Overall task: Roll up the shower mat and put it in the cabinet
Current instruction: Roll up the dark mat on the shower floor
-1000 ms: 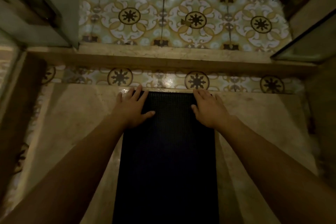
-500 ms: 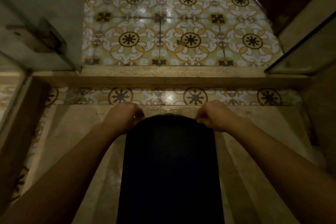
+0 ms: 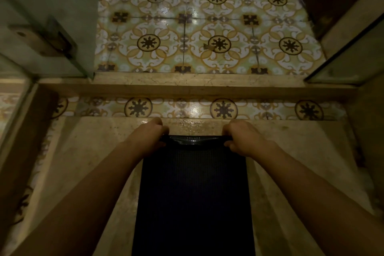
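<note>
A dark, finely ribbed shower mat (image 3: 194, 197) lies lengthwise on the beige stone shower floor, running from the bottom edge up to my hands. Its far end is curled over into a narrow glossy fold (image 3: 194, 141). My left hand (image 3: 150, 134) grips the far left corner of that fold with curled fingers. My right hand (image 3: 242, 137) grips the far right corner the same way. Both forearms reach in from the bottom corners. No cabinet is in view.
A raised stone threshold (image 3: 197, 85) crosses the view beyond my hands, with patterned yellow floor tiles (image 3: 207, 27) past it. A glass door with a metal hinge (image 3: 43, 39) stands at the left, a glass panel (image 3: 349, 58) at the right. The stone by the mat's end looks wet.
My hands went from lying flat on the mat's far end to gripping its corners. The far edge has lifted and curled back toward me into a first fold.
</note>
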Available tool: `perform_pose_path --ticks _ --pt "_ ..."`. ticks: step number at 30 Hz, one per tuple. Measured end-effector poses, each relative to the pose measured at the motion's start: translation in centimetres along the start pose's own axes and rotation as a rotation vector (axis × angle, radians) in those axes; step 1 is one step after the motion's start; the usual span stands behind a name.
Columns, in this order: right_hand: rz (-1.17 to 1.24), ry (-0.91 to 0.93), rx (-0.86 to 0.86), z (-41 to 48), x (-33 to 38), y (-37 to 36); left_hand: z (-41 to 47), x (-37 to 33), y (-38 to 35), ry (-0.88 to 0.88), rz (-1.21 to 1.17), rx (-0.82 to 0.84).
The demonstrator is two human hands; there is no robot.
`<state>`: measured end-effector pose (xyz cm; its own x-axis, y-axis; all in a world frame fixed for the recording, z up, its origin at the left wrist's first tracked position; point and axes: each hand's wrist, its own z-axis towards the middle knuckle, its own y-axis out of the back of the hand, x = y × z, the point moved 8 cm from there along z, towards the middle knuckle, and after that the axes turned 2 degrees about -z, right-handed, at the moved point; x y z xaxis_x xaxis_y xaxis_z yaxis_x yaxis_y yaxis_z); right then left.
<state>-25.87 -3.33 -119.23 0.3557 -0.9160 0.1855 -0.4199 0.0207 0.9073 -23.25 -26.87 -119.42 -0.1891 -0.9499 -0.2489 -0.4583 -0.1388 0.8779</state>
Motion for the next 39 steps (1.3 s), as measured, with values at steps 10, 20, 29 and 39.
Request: perform_pose_path --ticks 10,20,29,39 --pt "-0.091 0.126 -0.091 -0.4 0.9 1.7 0.9 -1.5 0.5 -0.118 0.363 -0.005" --pt "-0.096 0.164 -0.156 -0.6 1.3 0.2 0.8 -1.9 0.4 -0.063 0.153 -0.101" --pt "-0.064 0.152 -0.287 -2.6 2.2 -0.2 -0.3 -1.7 0.0 -0.003 0.092 -0.196" --pt "-0.093 0.134 -0.3 -3.7 1.7 -0.9 -2.6 -1.9 -0.6 -0.005 0.056 -0.27"
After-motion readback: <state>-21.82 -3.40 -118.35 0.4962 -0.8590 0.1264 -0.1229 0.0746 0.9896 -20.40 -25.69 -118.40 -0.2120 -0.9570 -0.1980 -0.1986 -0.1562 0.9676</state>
